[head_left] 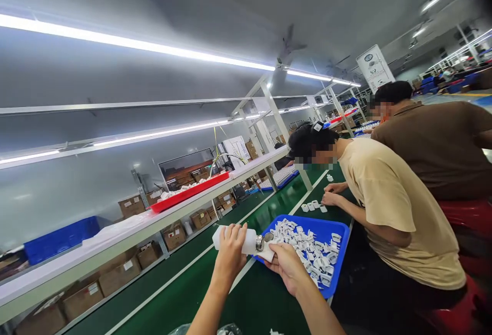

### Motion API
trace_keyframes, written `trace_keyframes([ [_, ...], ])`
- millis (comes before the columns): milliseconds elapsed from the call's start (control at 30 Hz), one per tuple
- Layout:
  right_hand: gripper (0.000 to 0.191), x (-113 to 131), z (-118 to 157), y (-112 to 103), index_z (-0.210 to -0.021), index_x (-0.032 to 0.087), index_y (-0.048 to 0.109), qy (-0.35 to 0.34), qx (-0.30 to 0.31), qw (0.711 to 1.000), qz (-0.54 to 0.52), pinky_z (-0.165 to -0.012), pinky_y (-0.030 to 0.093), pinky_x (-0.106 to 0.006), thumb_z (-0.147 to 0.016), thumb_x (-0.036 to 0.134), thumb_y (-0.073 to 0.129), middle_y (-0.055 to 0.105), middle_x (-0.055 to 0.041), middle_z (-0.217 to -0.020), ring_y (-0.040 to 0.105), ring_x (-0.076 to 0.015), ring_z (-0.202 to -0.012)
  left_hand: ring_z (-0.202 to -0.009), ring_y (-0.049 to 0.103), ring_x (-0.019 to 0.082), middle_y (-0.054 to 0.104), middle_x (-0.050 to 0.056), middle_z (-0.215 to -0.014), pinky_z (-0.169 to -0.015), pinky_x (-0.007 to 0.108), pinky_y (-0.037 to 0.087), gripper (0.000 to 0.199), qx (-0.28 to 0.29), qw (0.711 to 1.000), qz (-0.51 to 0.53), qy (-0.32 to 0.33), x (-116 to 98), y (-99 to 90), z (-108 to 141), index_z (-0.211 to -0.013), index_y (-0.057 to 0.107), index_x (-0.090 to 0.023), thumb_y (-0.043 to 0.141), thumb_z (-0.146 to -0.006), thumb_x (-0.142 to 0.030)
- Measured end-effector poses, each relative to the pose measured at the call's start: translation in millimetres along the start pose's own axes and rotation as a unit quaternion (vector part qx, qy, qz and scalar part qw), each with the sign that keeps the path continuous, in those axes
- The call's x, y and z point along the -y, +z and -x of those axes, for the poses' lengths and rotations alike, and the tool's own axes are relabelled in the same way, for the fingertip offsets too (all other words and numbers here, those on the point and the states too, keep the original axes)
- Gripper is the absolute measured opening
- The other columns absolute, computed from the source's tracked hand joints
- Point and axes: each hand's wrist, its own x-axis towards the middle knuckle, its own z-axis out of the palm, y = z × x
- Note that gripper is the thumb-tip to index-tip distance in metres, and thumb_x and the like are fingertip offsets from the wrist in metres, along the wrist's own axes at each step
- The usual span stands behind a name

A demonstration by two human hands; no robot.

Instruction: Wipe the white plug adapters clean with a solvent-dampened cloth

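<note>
My left hand [231,243] is wrapped round a white plastic bottle [249,240], which lies tilted almost on its side. The bottle's metal top [260,243], with a round lid tipped back, points to the right. Against this top, my right hand [286,263] pinches a small white piece that looks like folded cloth or paper [268,254]. Just beyond my right hand is a blue tray [343,263] full of small white plastic parts [307,250]. Both hands are above the green belt [265,294].
A person in a tan shirt [395,207] leans over the belt on the right, near several white pieces [314,205]. Another person in brown [434,140] sits behind. A raised shelf [115,232] along the left bears a red tray [192,193]. Plastic bags [226,329] lie at the bottom edge.
</note>
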Motion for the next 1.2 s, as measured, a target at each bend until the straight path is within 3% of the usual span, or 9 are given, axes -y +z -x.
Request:
trace_keyframes([
  [300, 0.028, 3.0, 6.4, 5.6, -0.118, 0.016, 0.064, -0.006, 0.001, 1.000, -0.008, -0.080, 0.060, -0.038, -0.098, 0.036, 0.064, 0.068, -0.0067, -0.114, 0.069, -0.0191, -0.093, -0.132, 0.052, 0.035, 0.063, 0.013, -0.137, -0.119, 0.056, 0.029, 0.086, -0.010, 1.000, -0.021, 0.020, 2.9, -3.3, -0.2, -0.148, 0.050, -0.017, 0.056, -0.063, -0.001],
  [733, 0.028, -11.7, -9.0, -3.7, -0.118, 0.016, 0.064, -0.009, -0.001, 1.000, -0.007, -0.082, 0.059, -0.039, -0.098, 0.036, 0.064, 0.068, -0.0069, -0.115, 0.069, -0.0197, -0.095, -0.131, 0.050, 0.037, 0.062, 0.015, -0.135, -0.117, 0.060, 0.030, 0.078, -0.018, 1.000, 0.023, 0.005, 6.6, 28.4, 4.2, -0.143, 0.050, -0.013, 0.052, -0.067, 0.004],
  [1000, 0.031, -31.4, -39.7, -19.3, -0.119, 0.016, 0.064, -0.071, -0.030, 0.996, 0.040, -0.085, 0.058, -0.042, -0.098, 0.038, 0.065, 0.067, -0.0070, -0.118, 0.068, -0.0219, -0.099, -0.121, 0.055, 0.032, 0.061, 0.012, -0.129, -0.105, 0.050, 0.044, 0.061, -0.024, 0.982, 0.178, -0.060, -3.4, 81.1, 22.3, -0.135, 0.052, -0.018, 0.063, -0.076, -0.009],
  [1200, 0.033, -51.2, -61.8, -28.6, -0.122, 0.017, 0.064, -0.087, -0.036, 0.992, 0.081, -0.085, 0.059, -0.042, -0.097, 0.039, 0.066, 0.066, -0.0067, -0.121, 0.068, -0.0235, -0.101, -0.115, 0.062, 0.030, 0.066, 0.012, -0.123, -0.098, 0.040, 0.051, 0.058, -0.045, 0.922, 0.335, -0.190, -7.6, 144.3, 28.7, -0.128, 0.056, -0.015, 0.077, -0.077, -0.035],
])
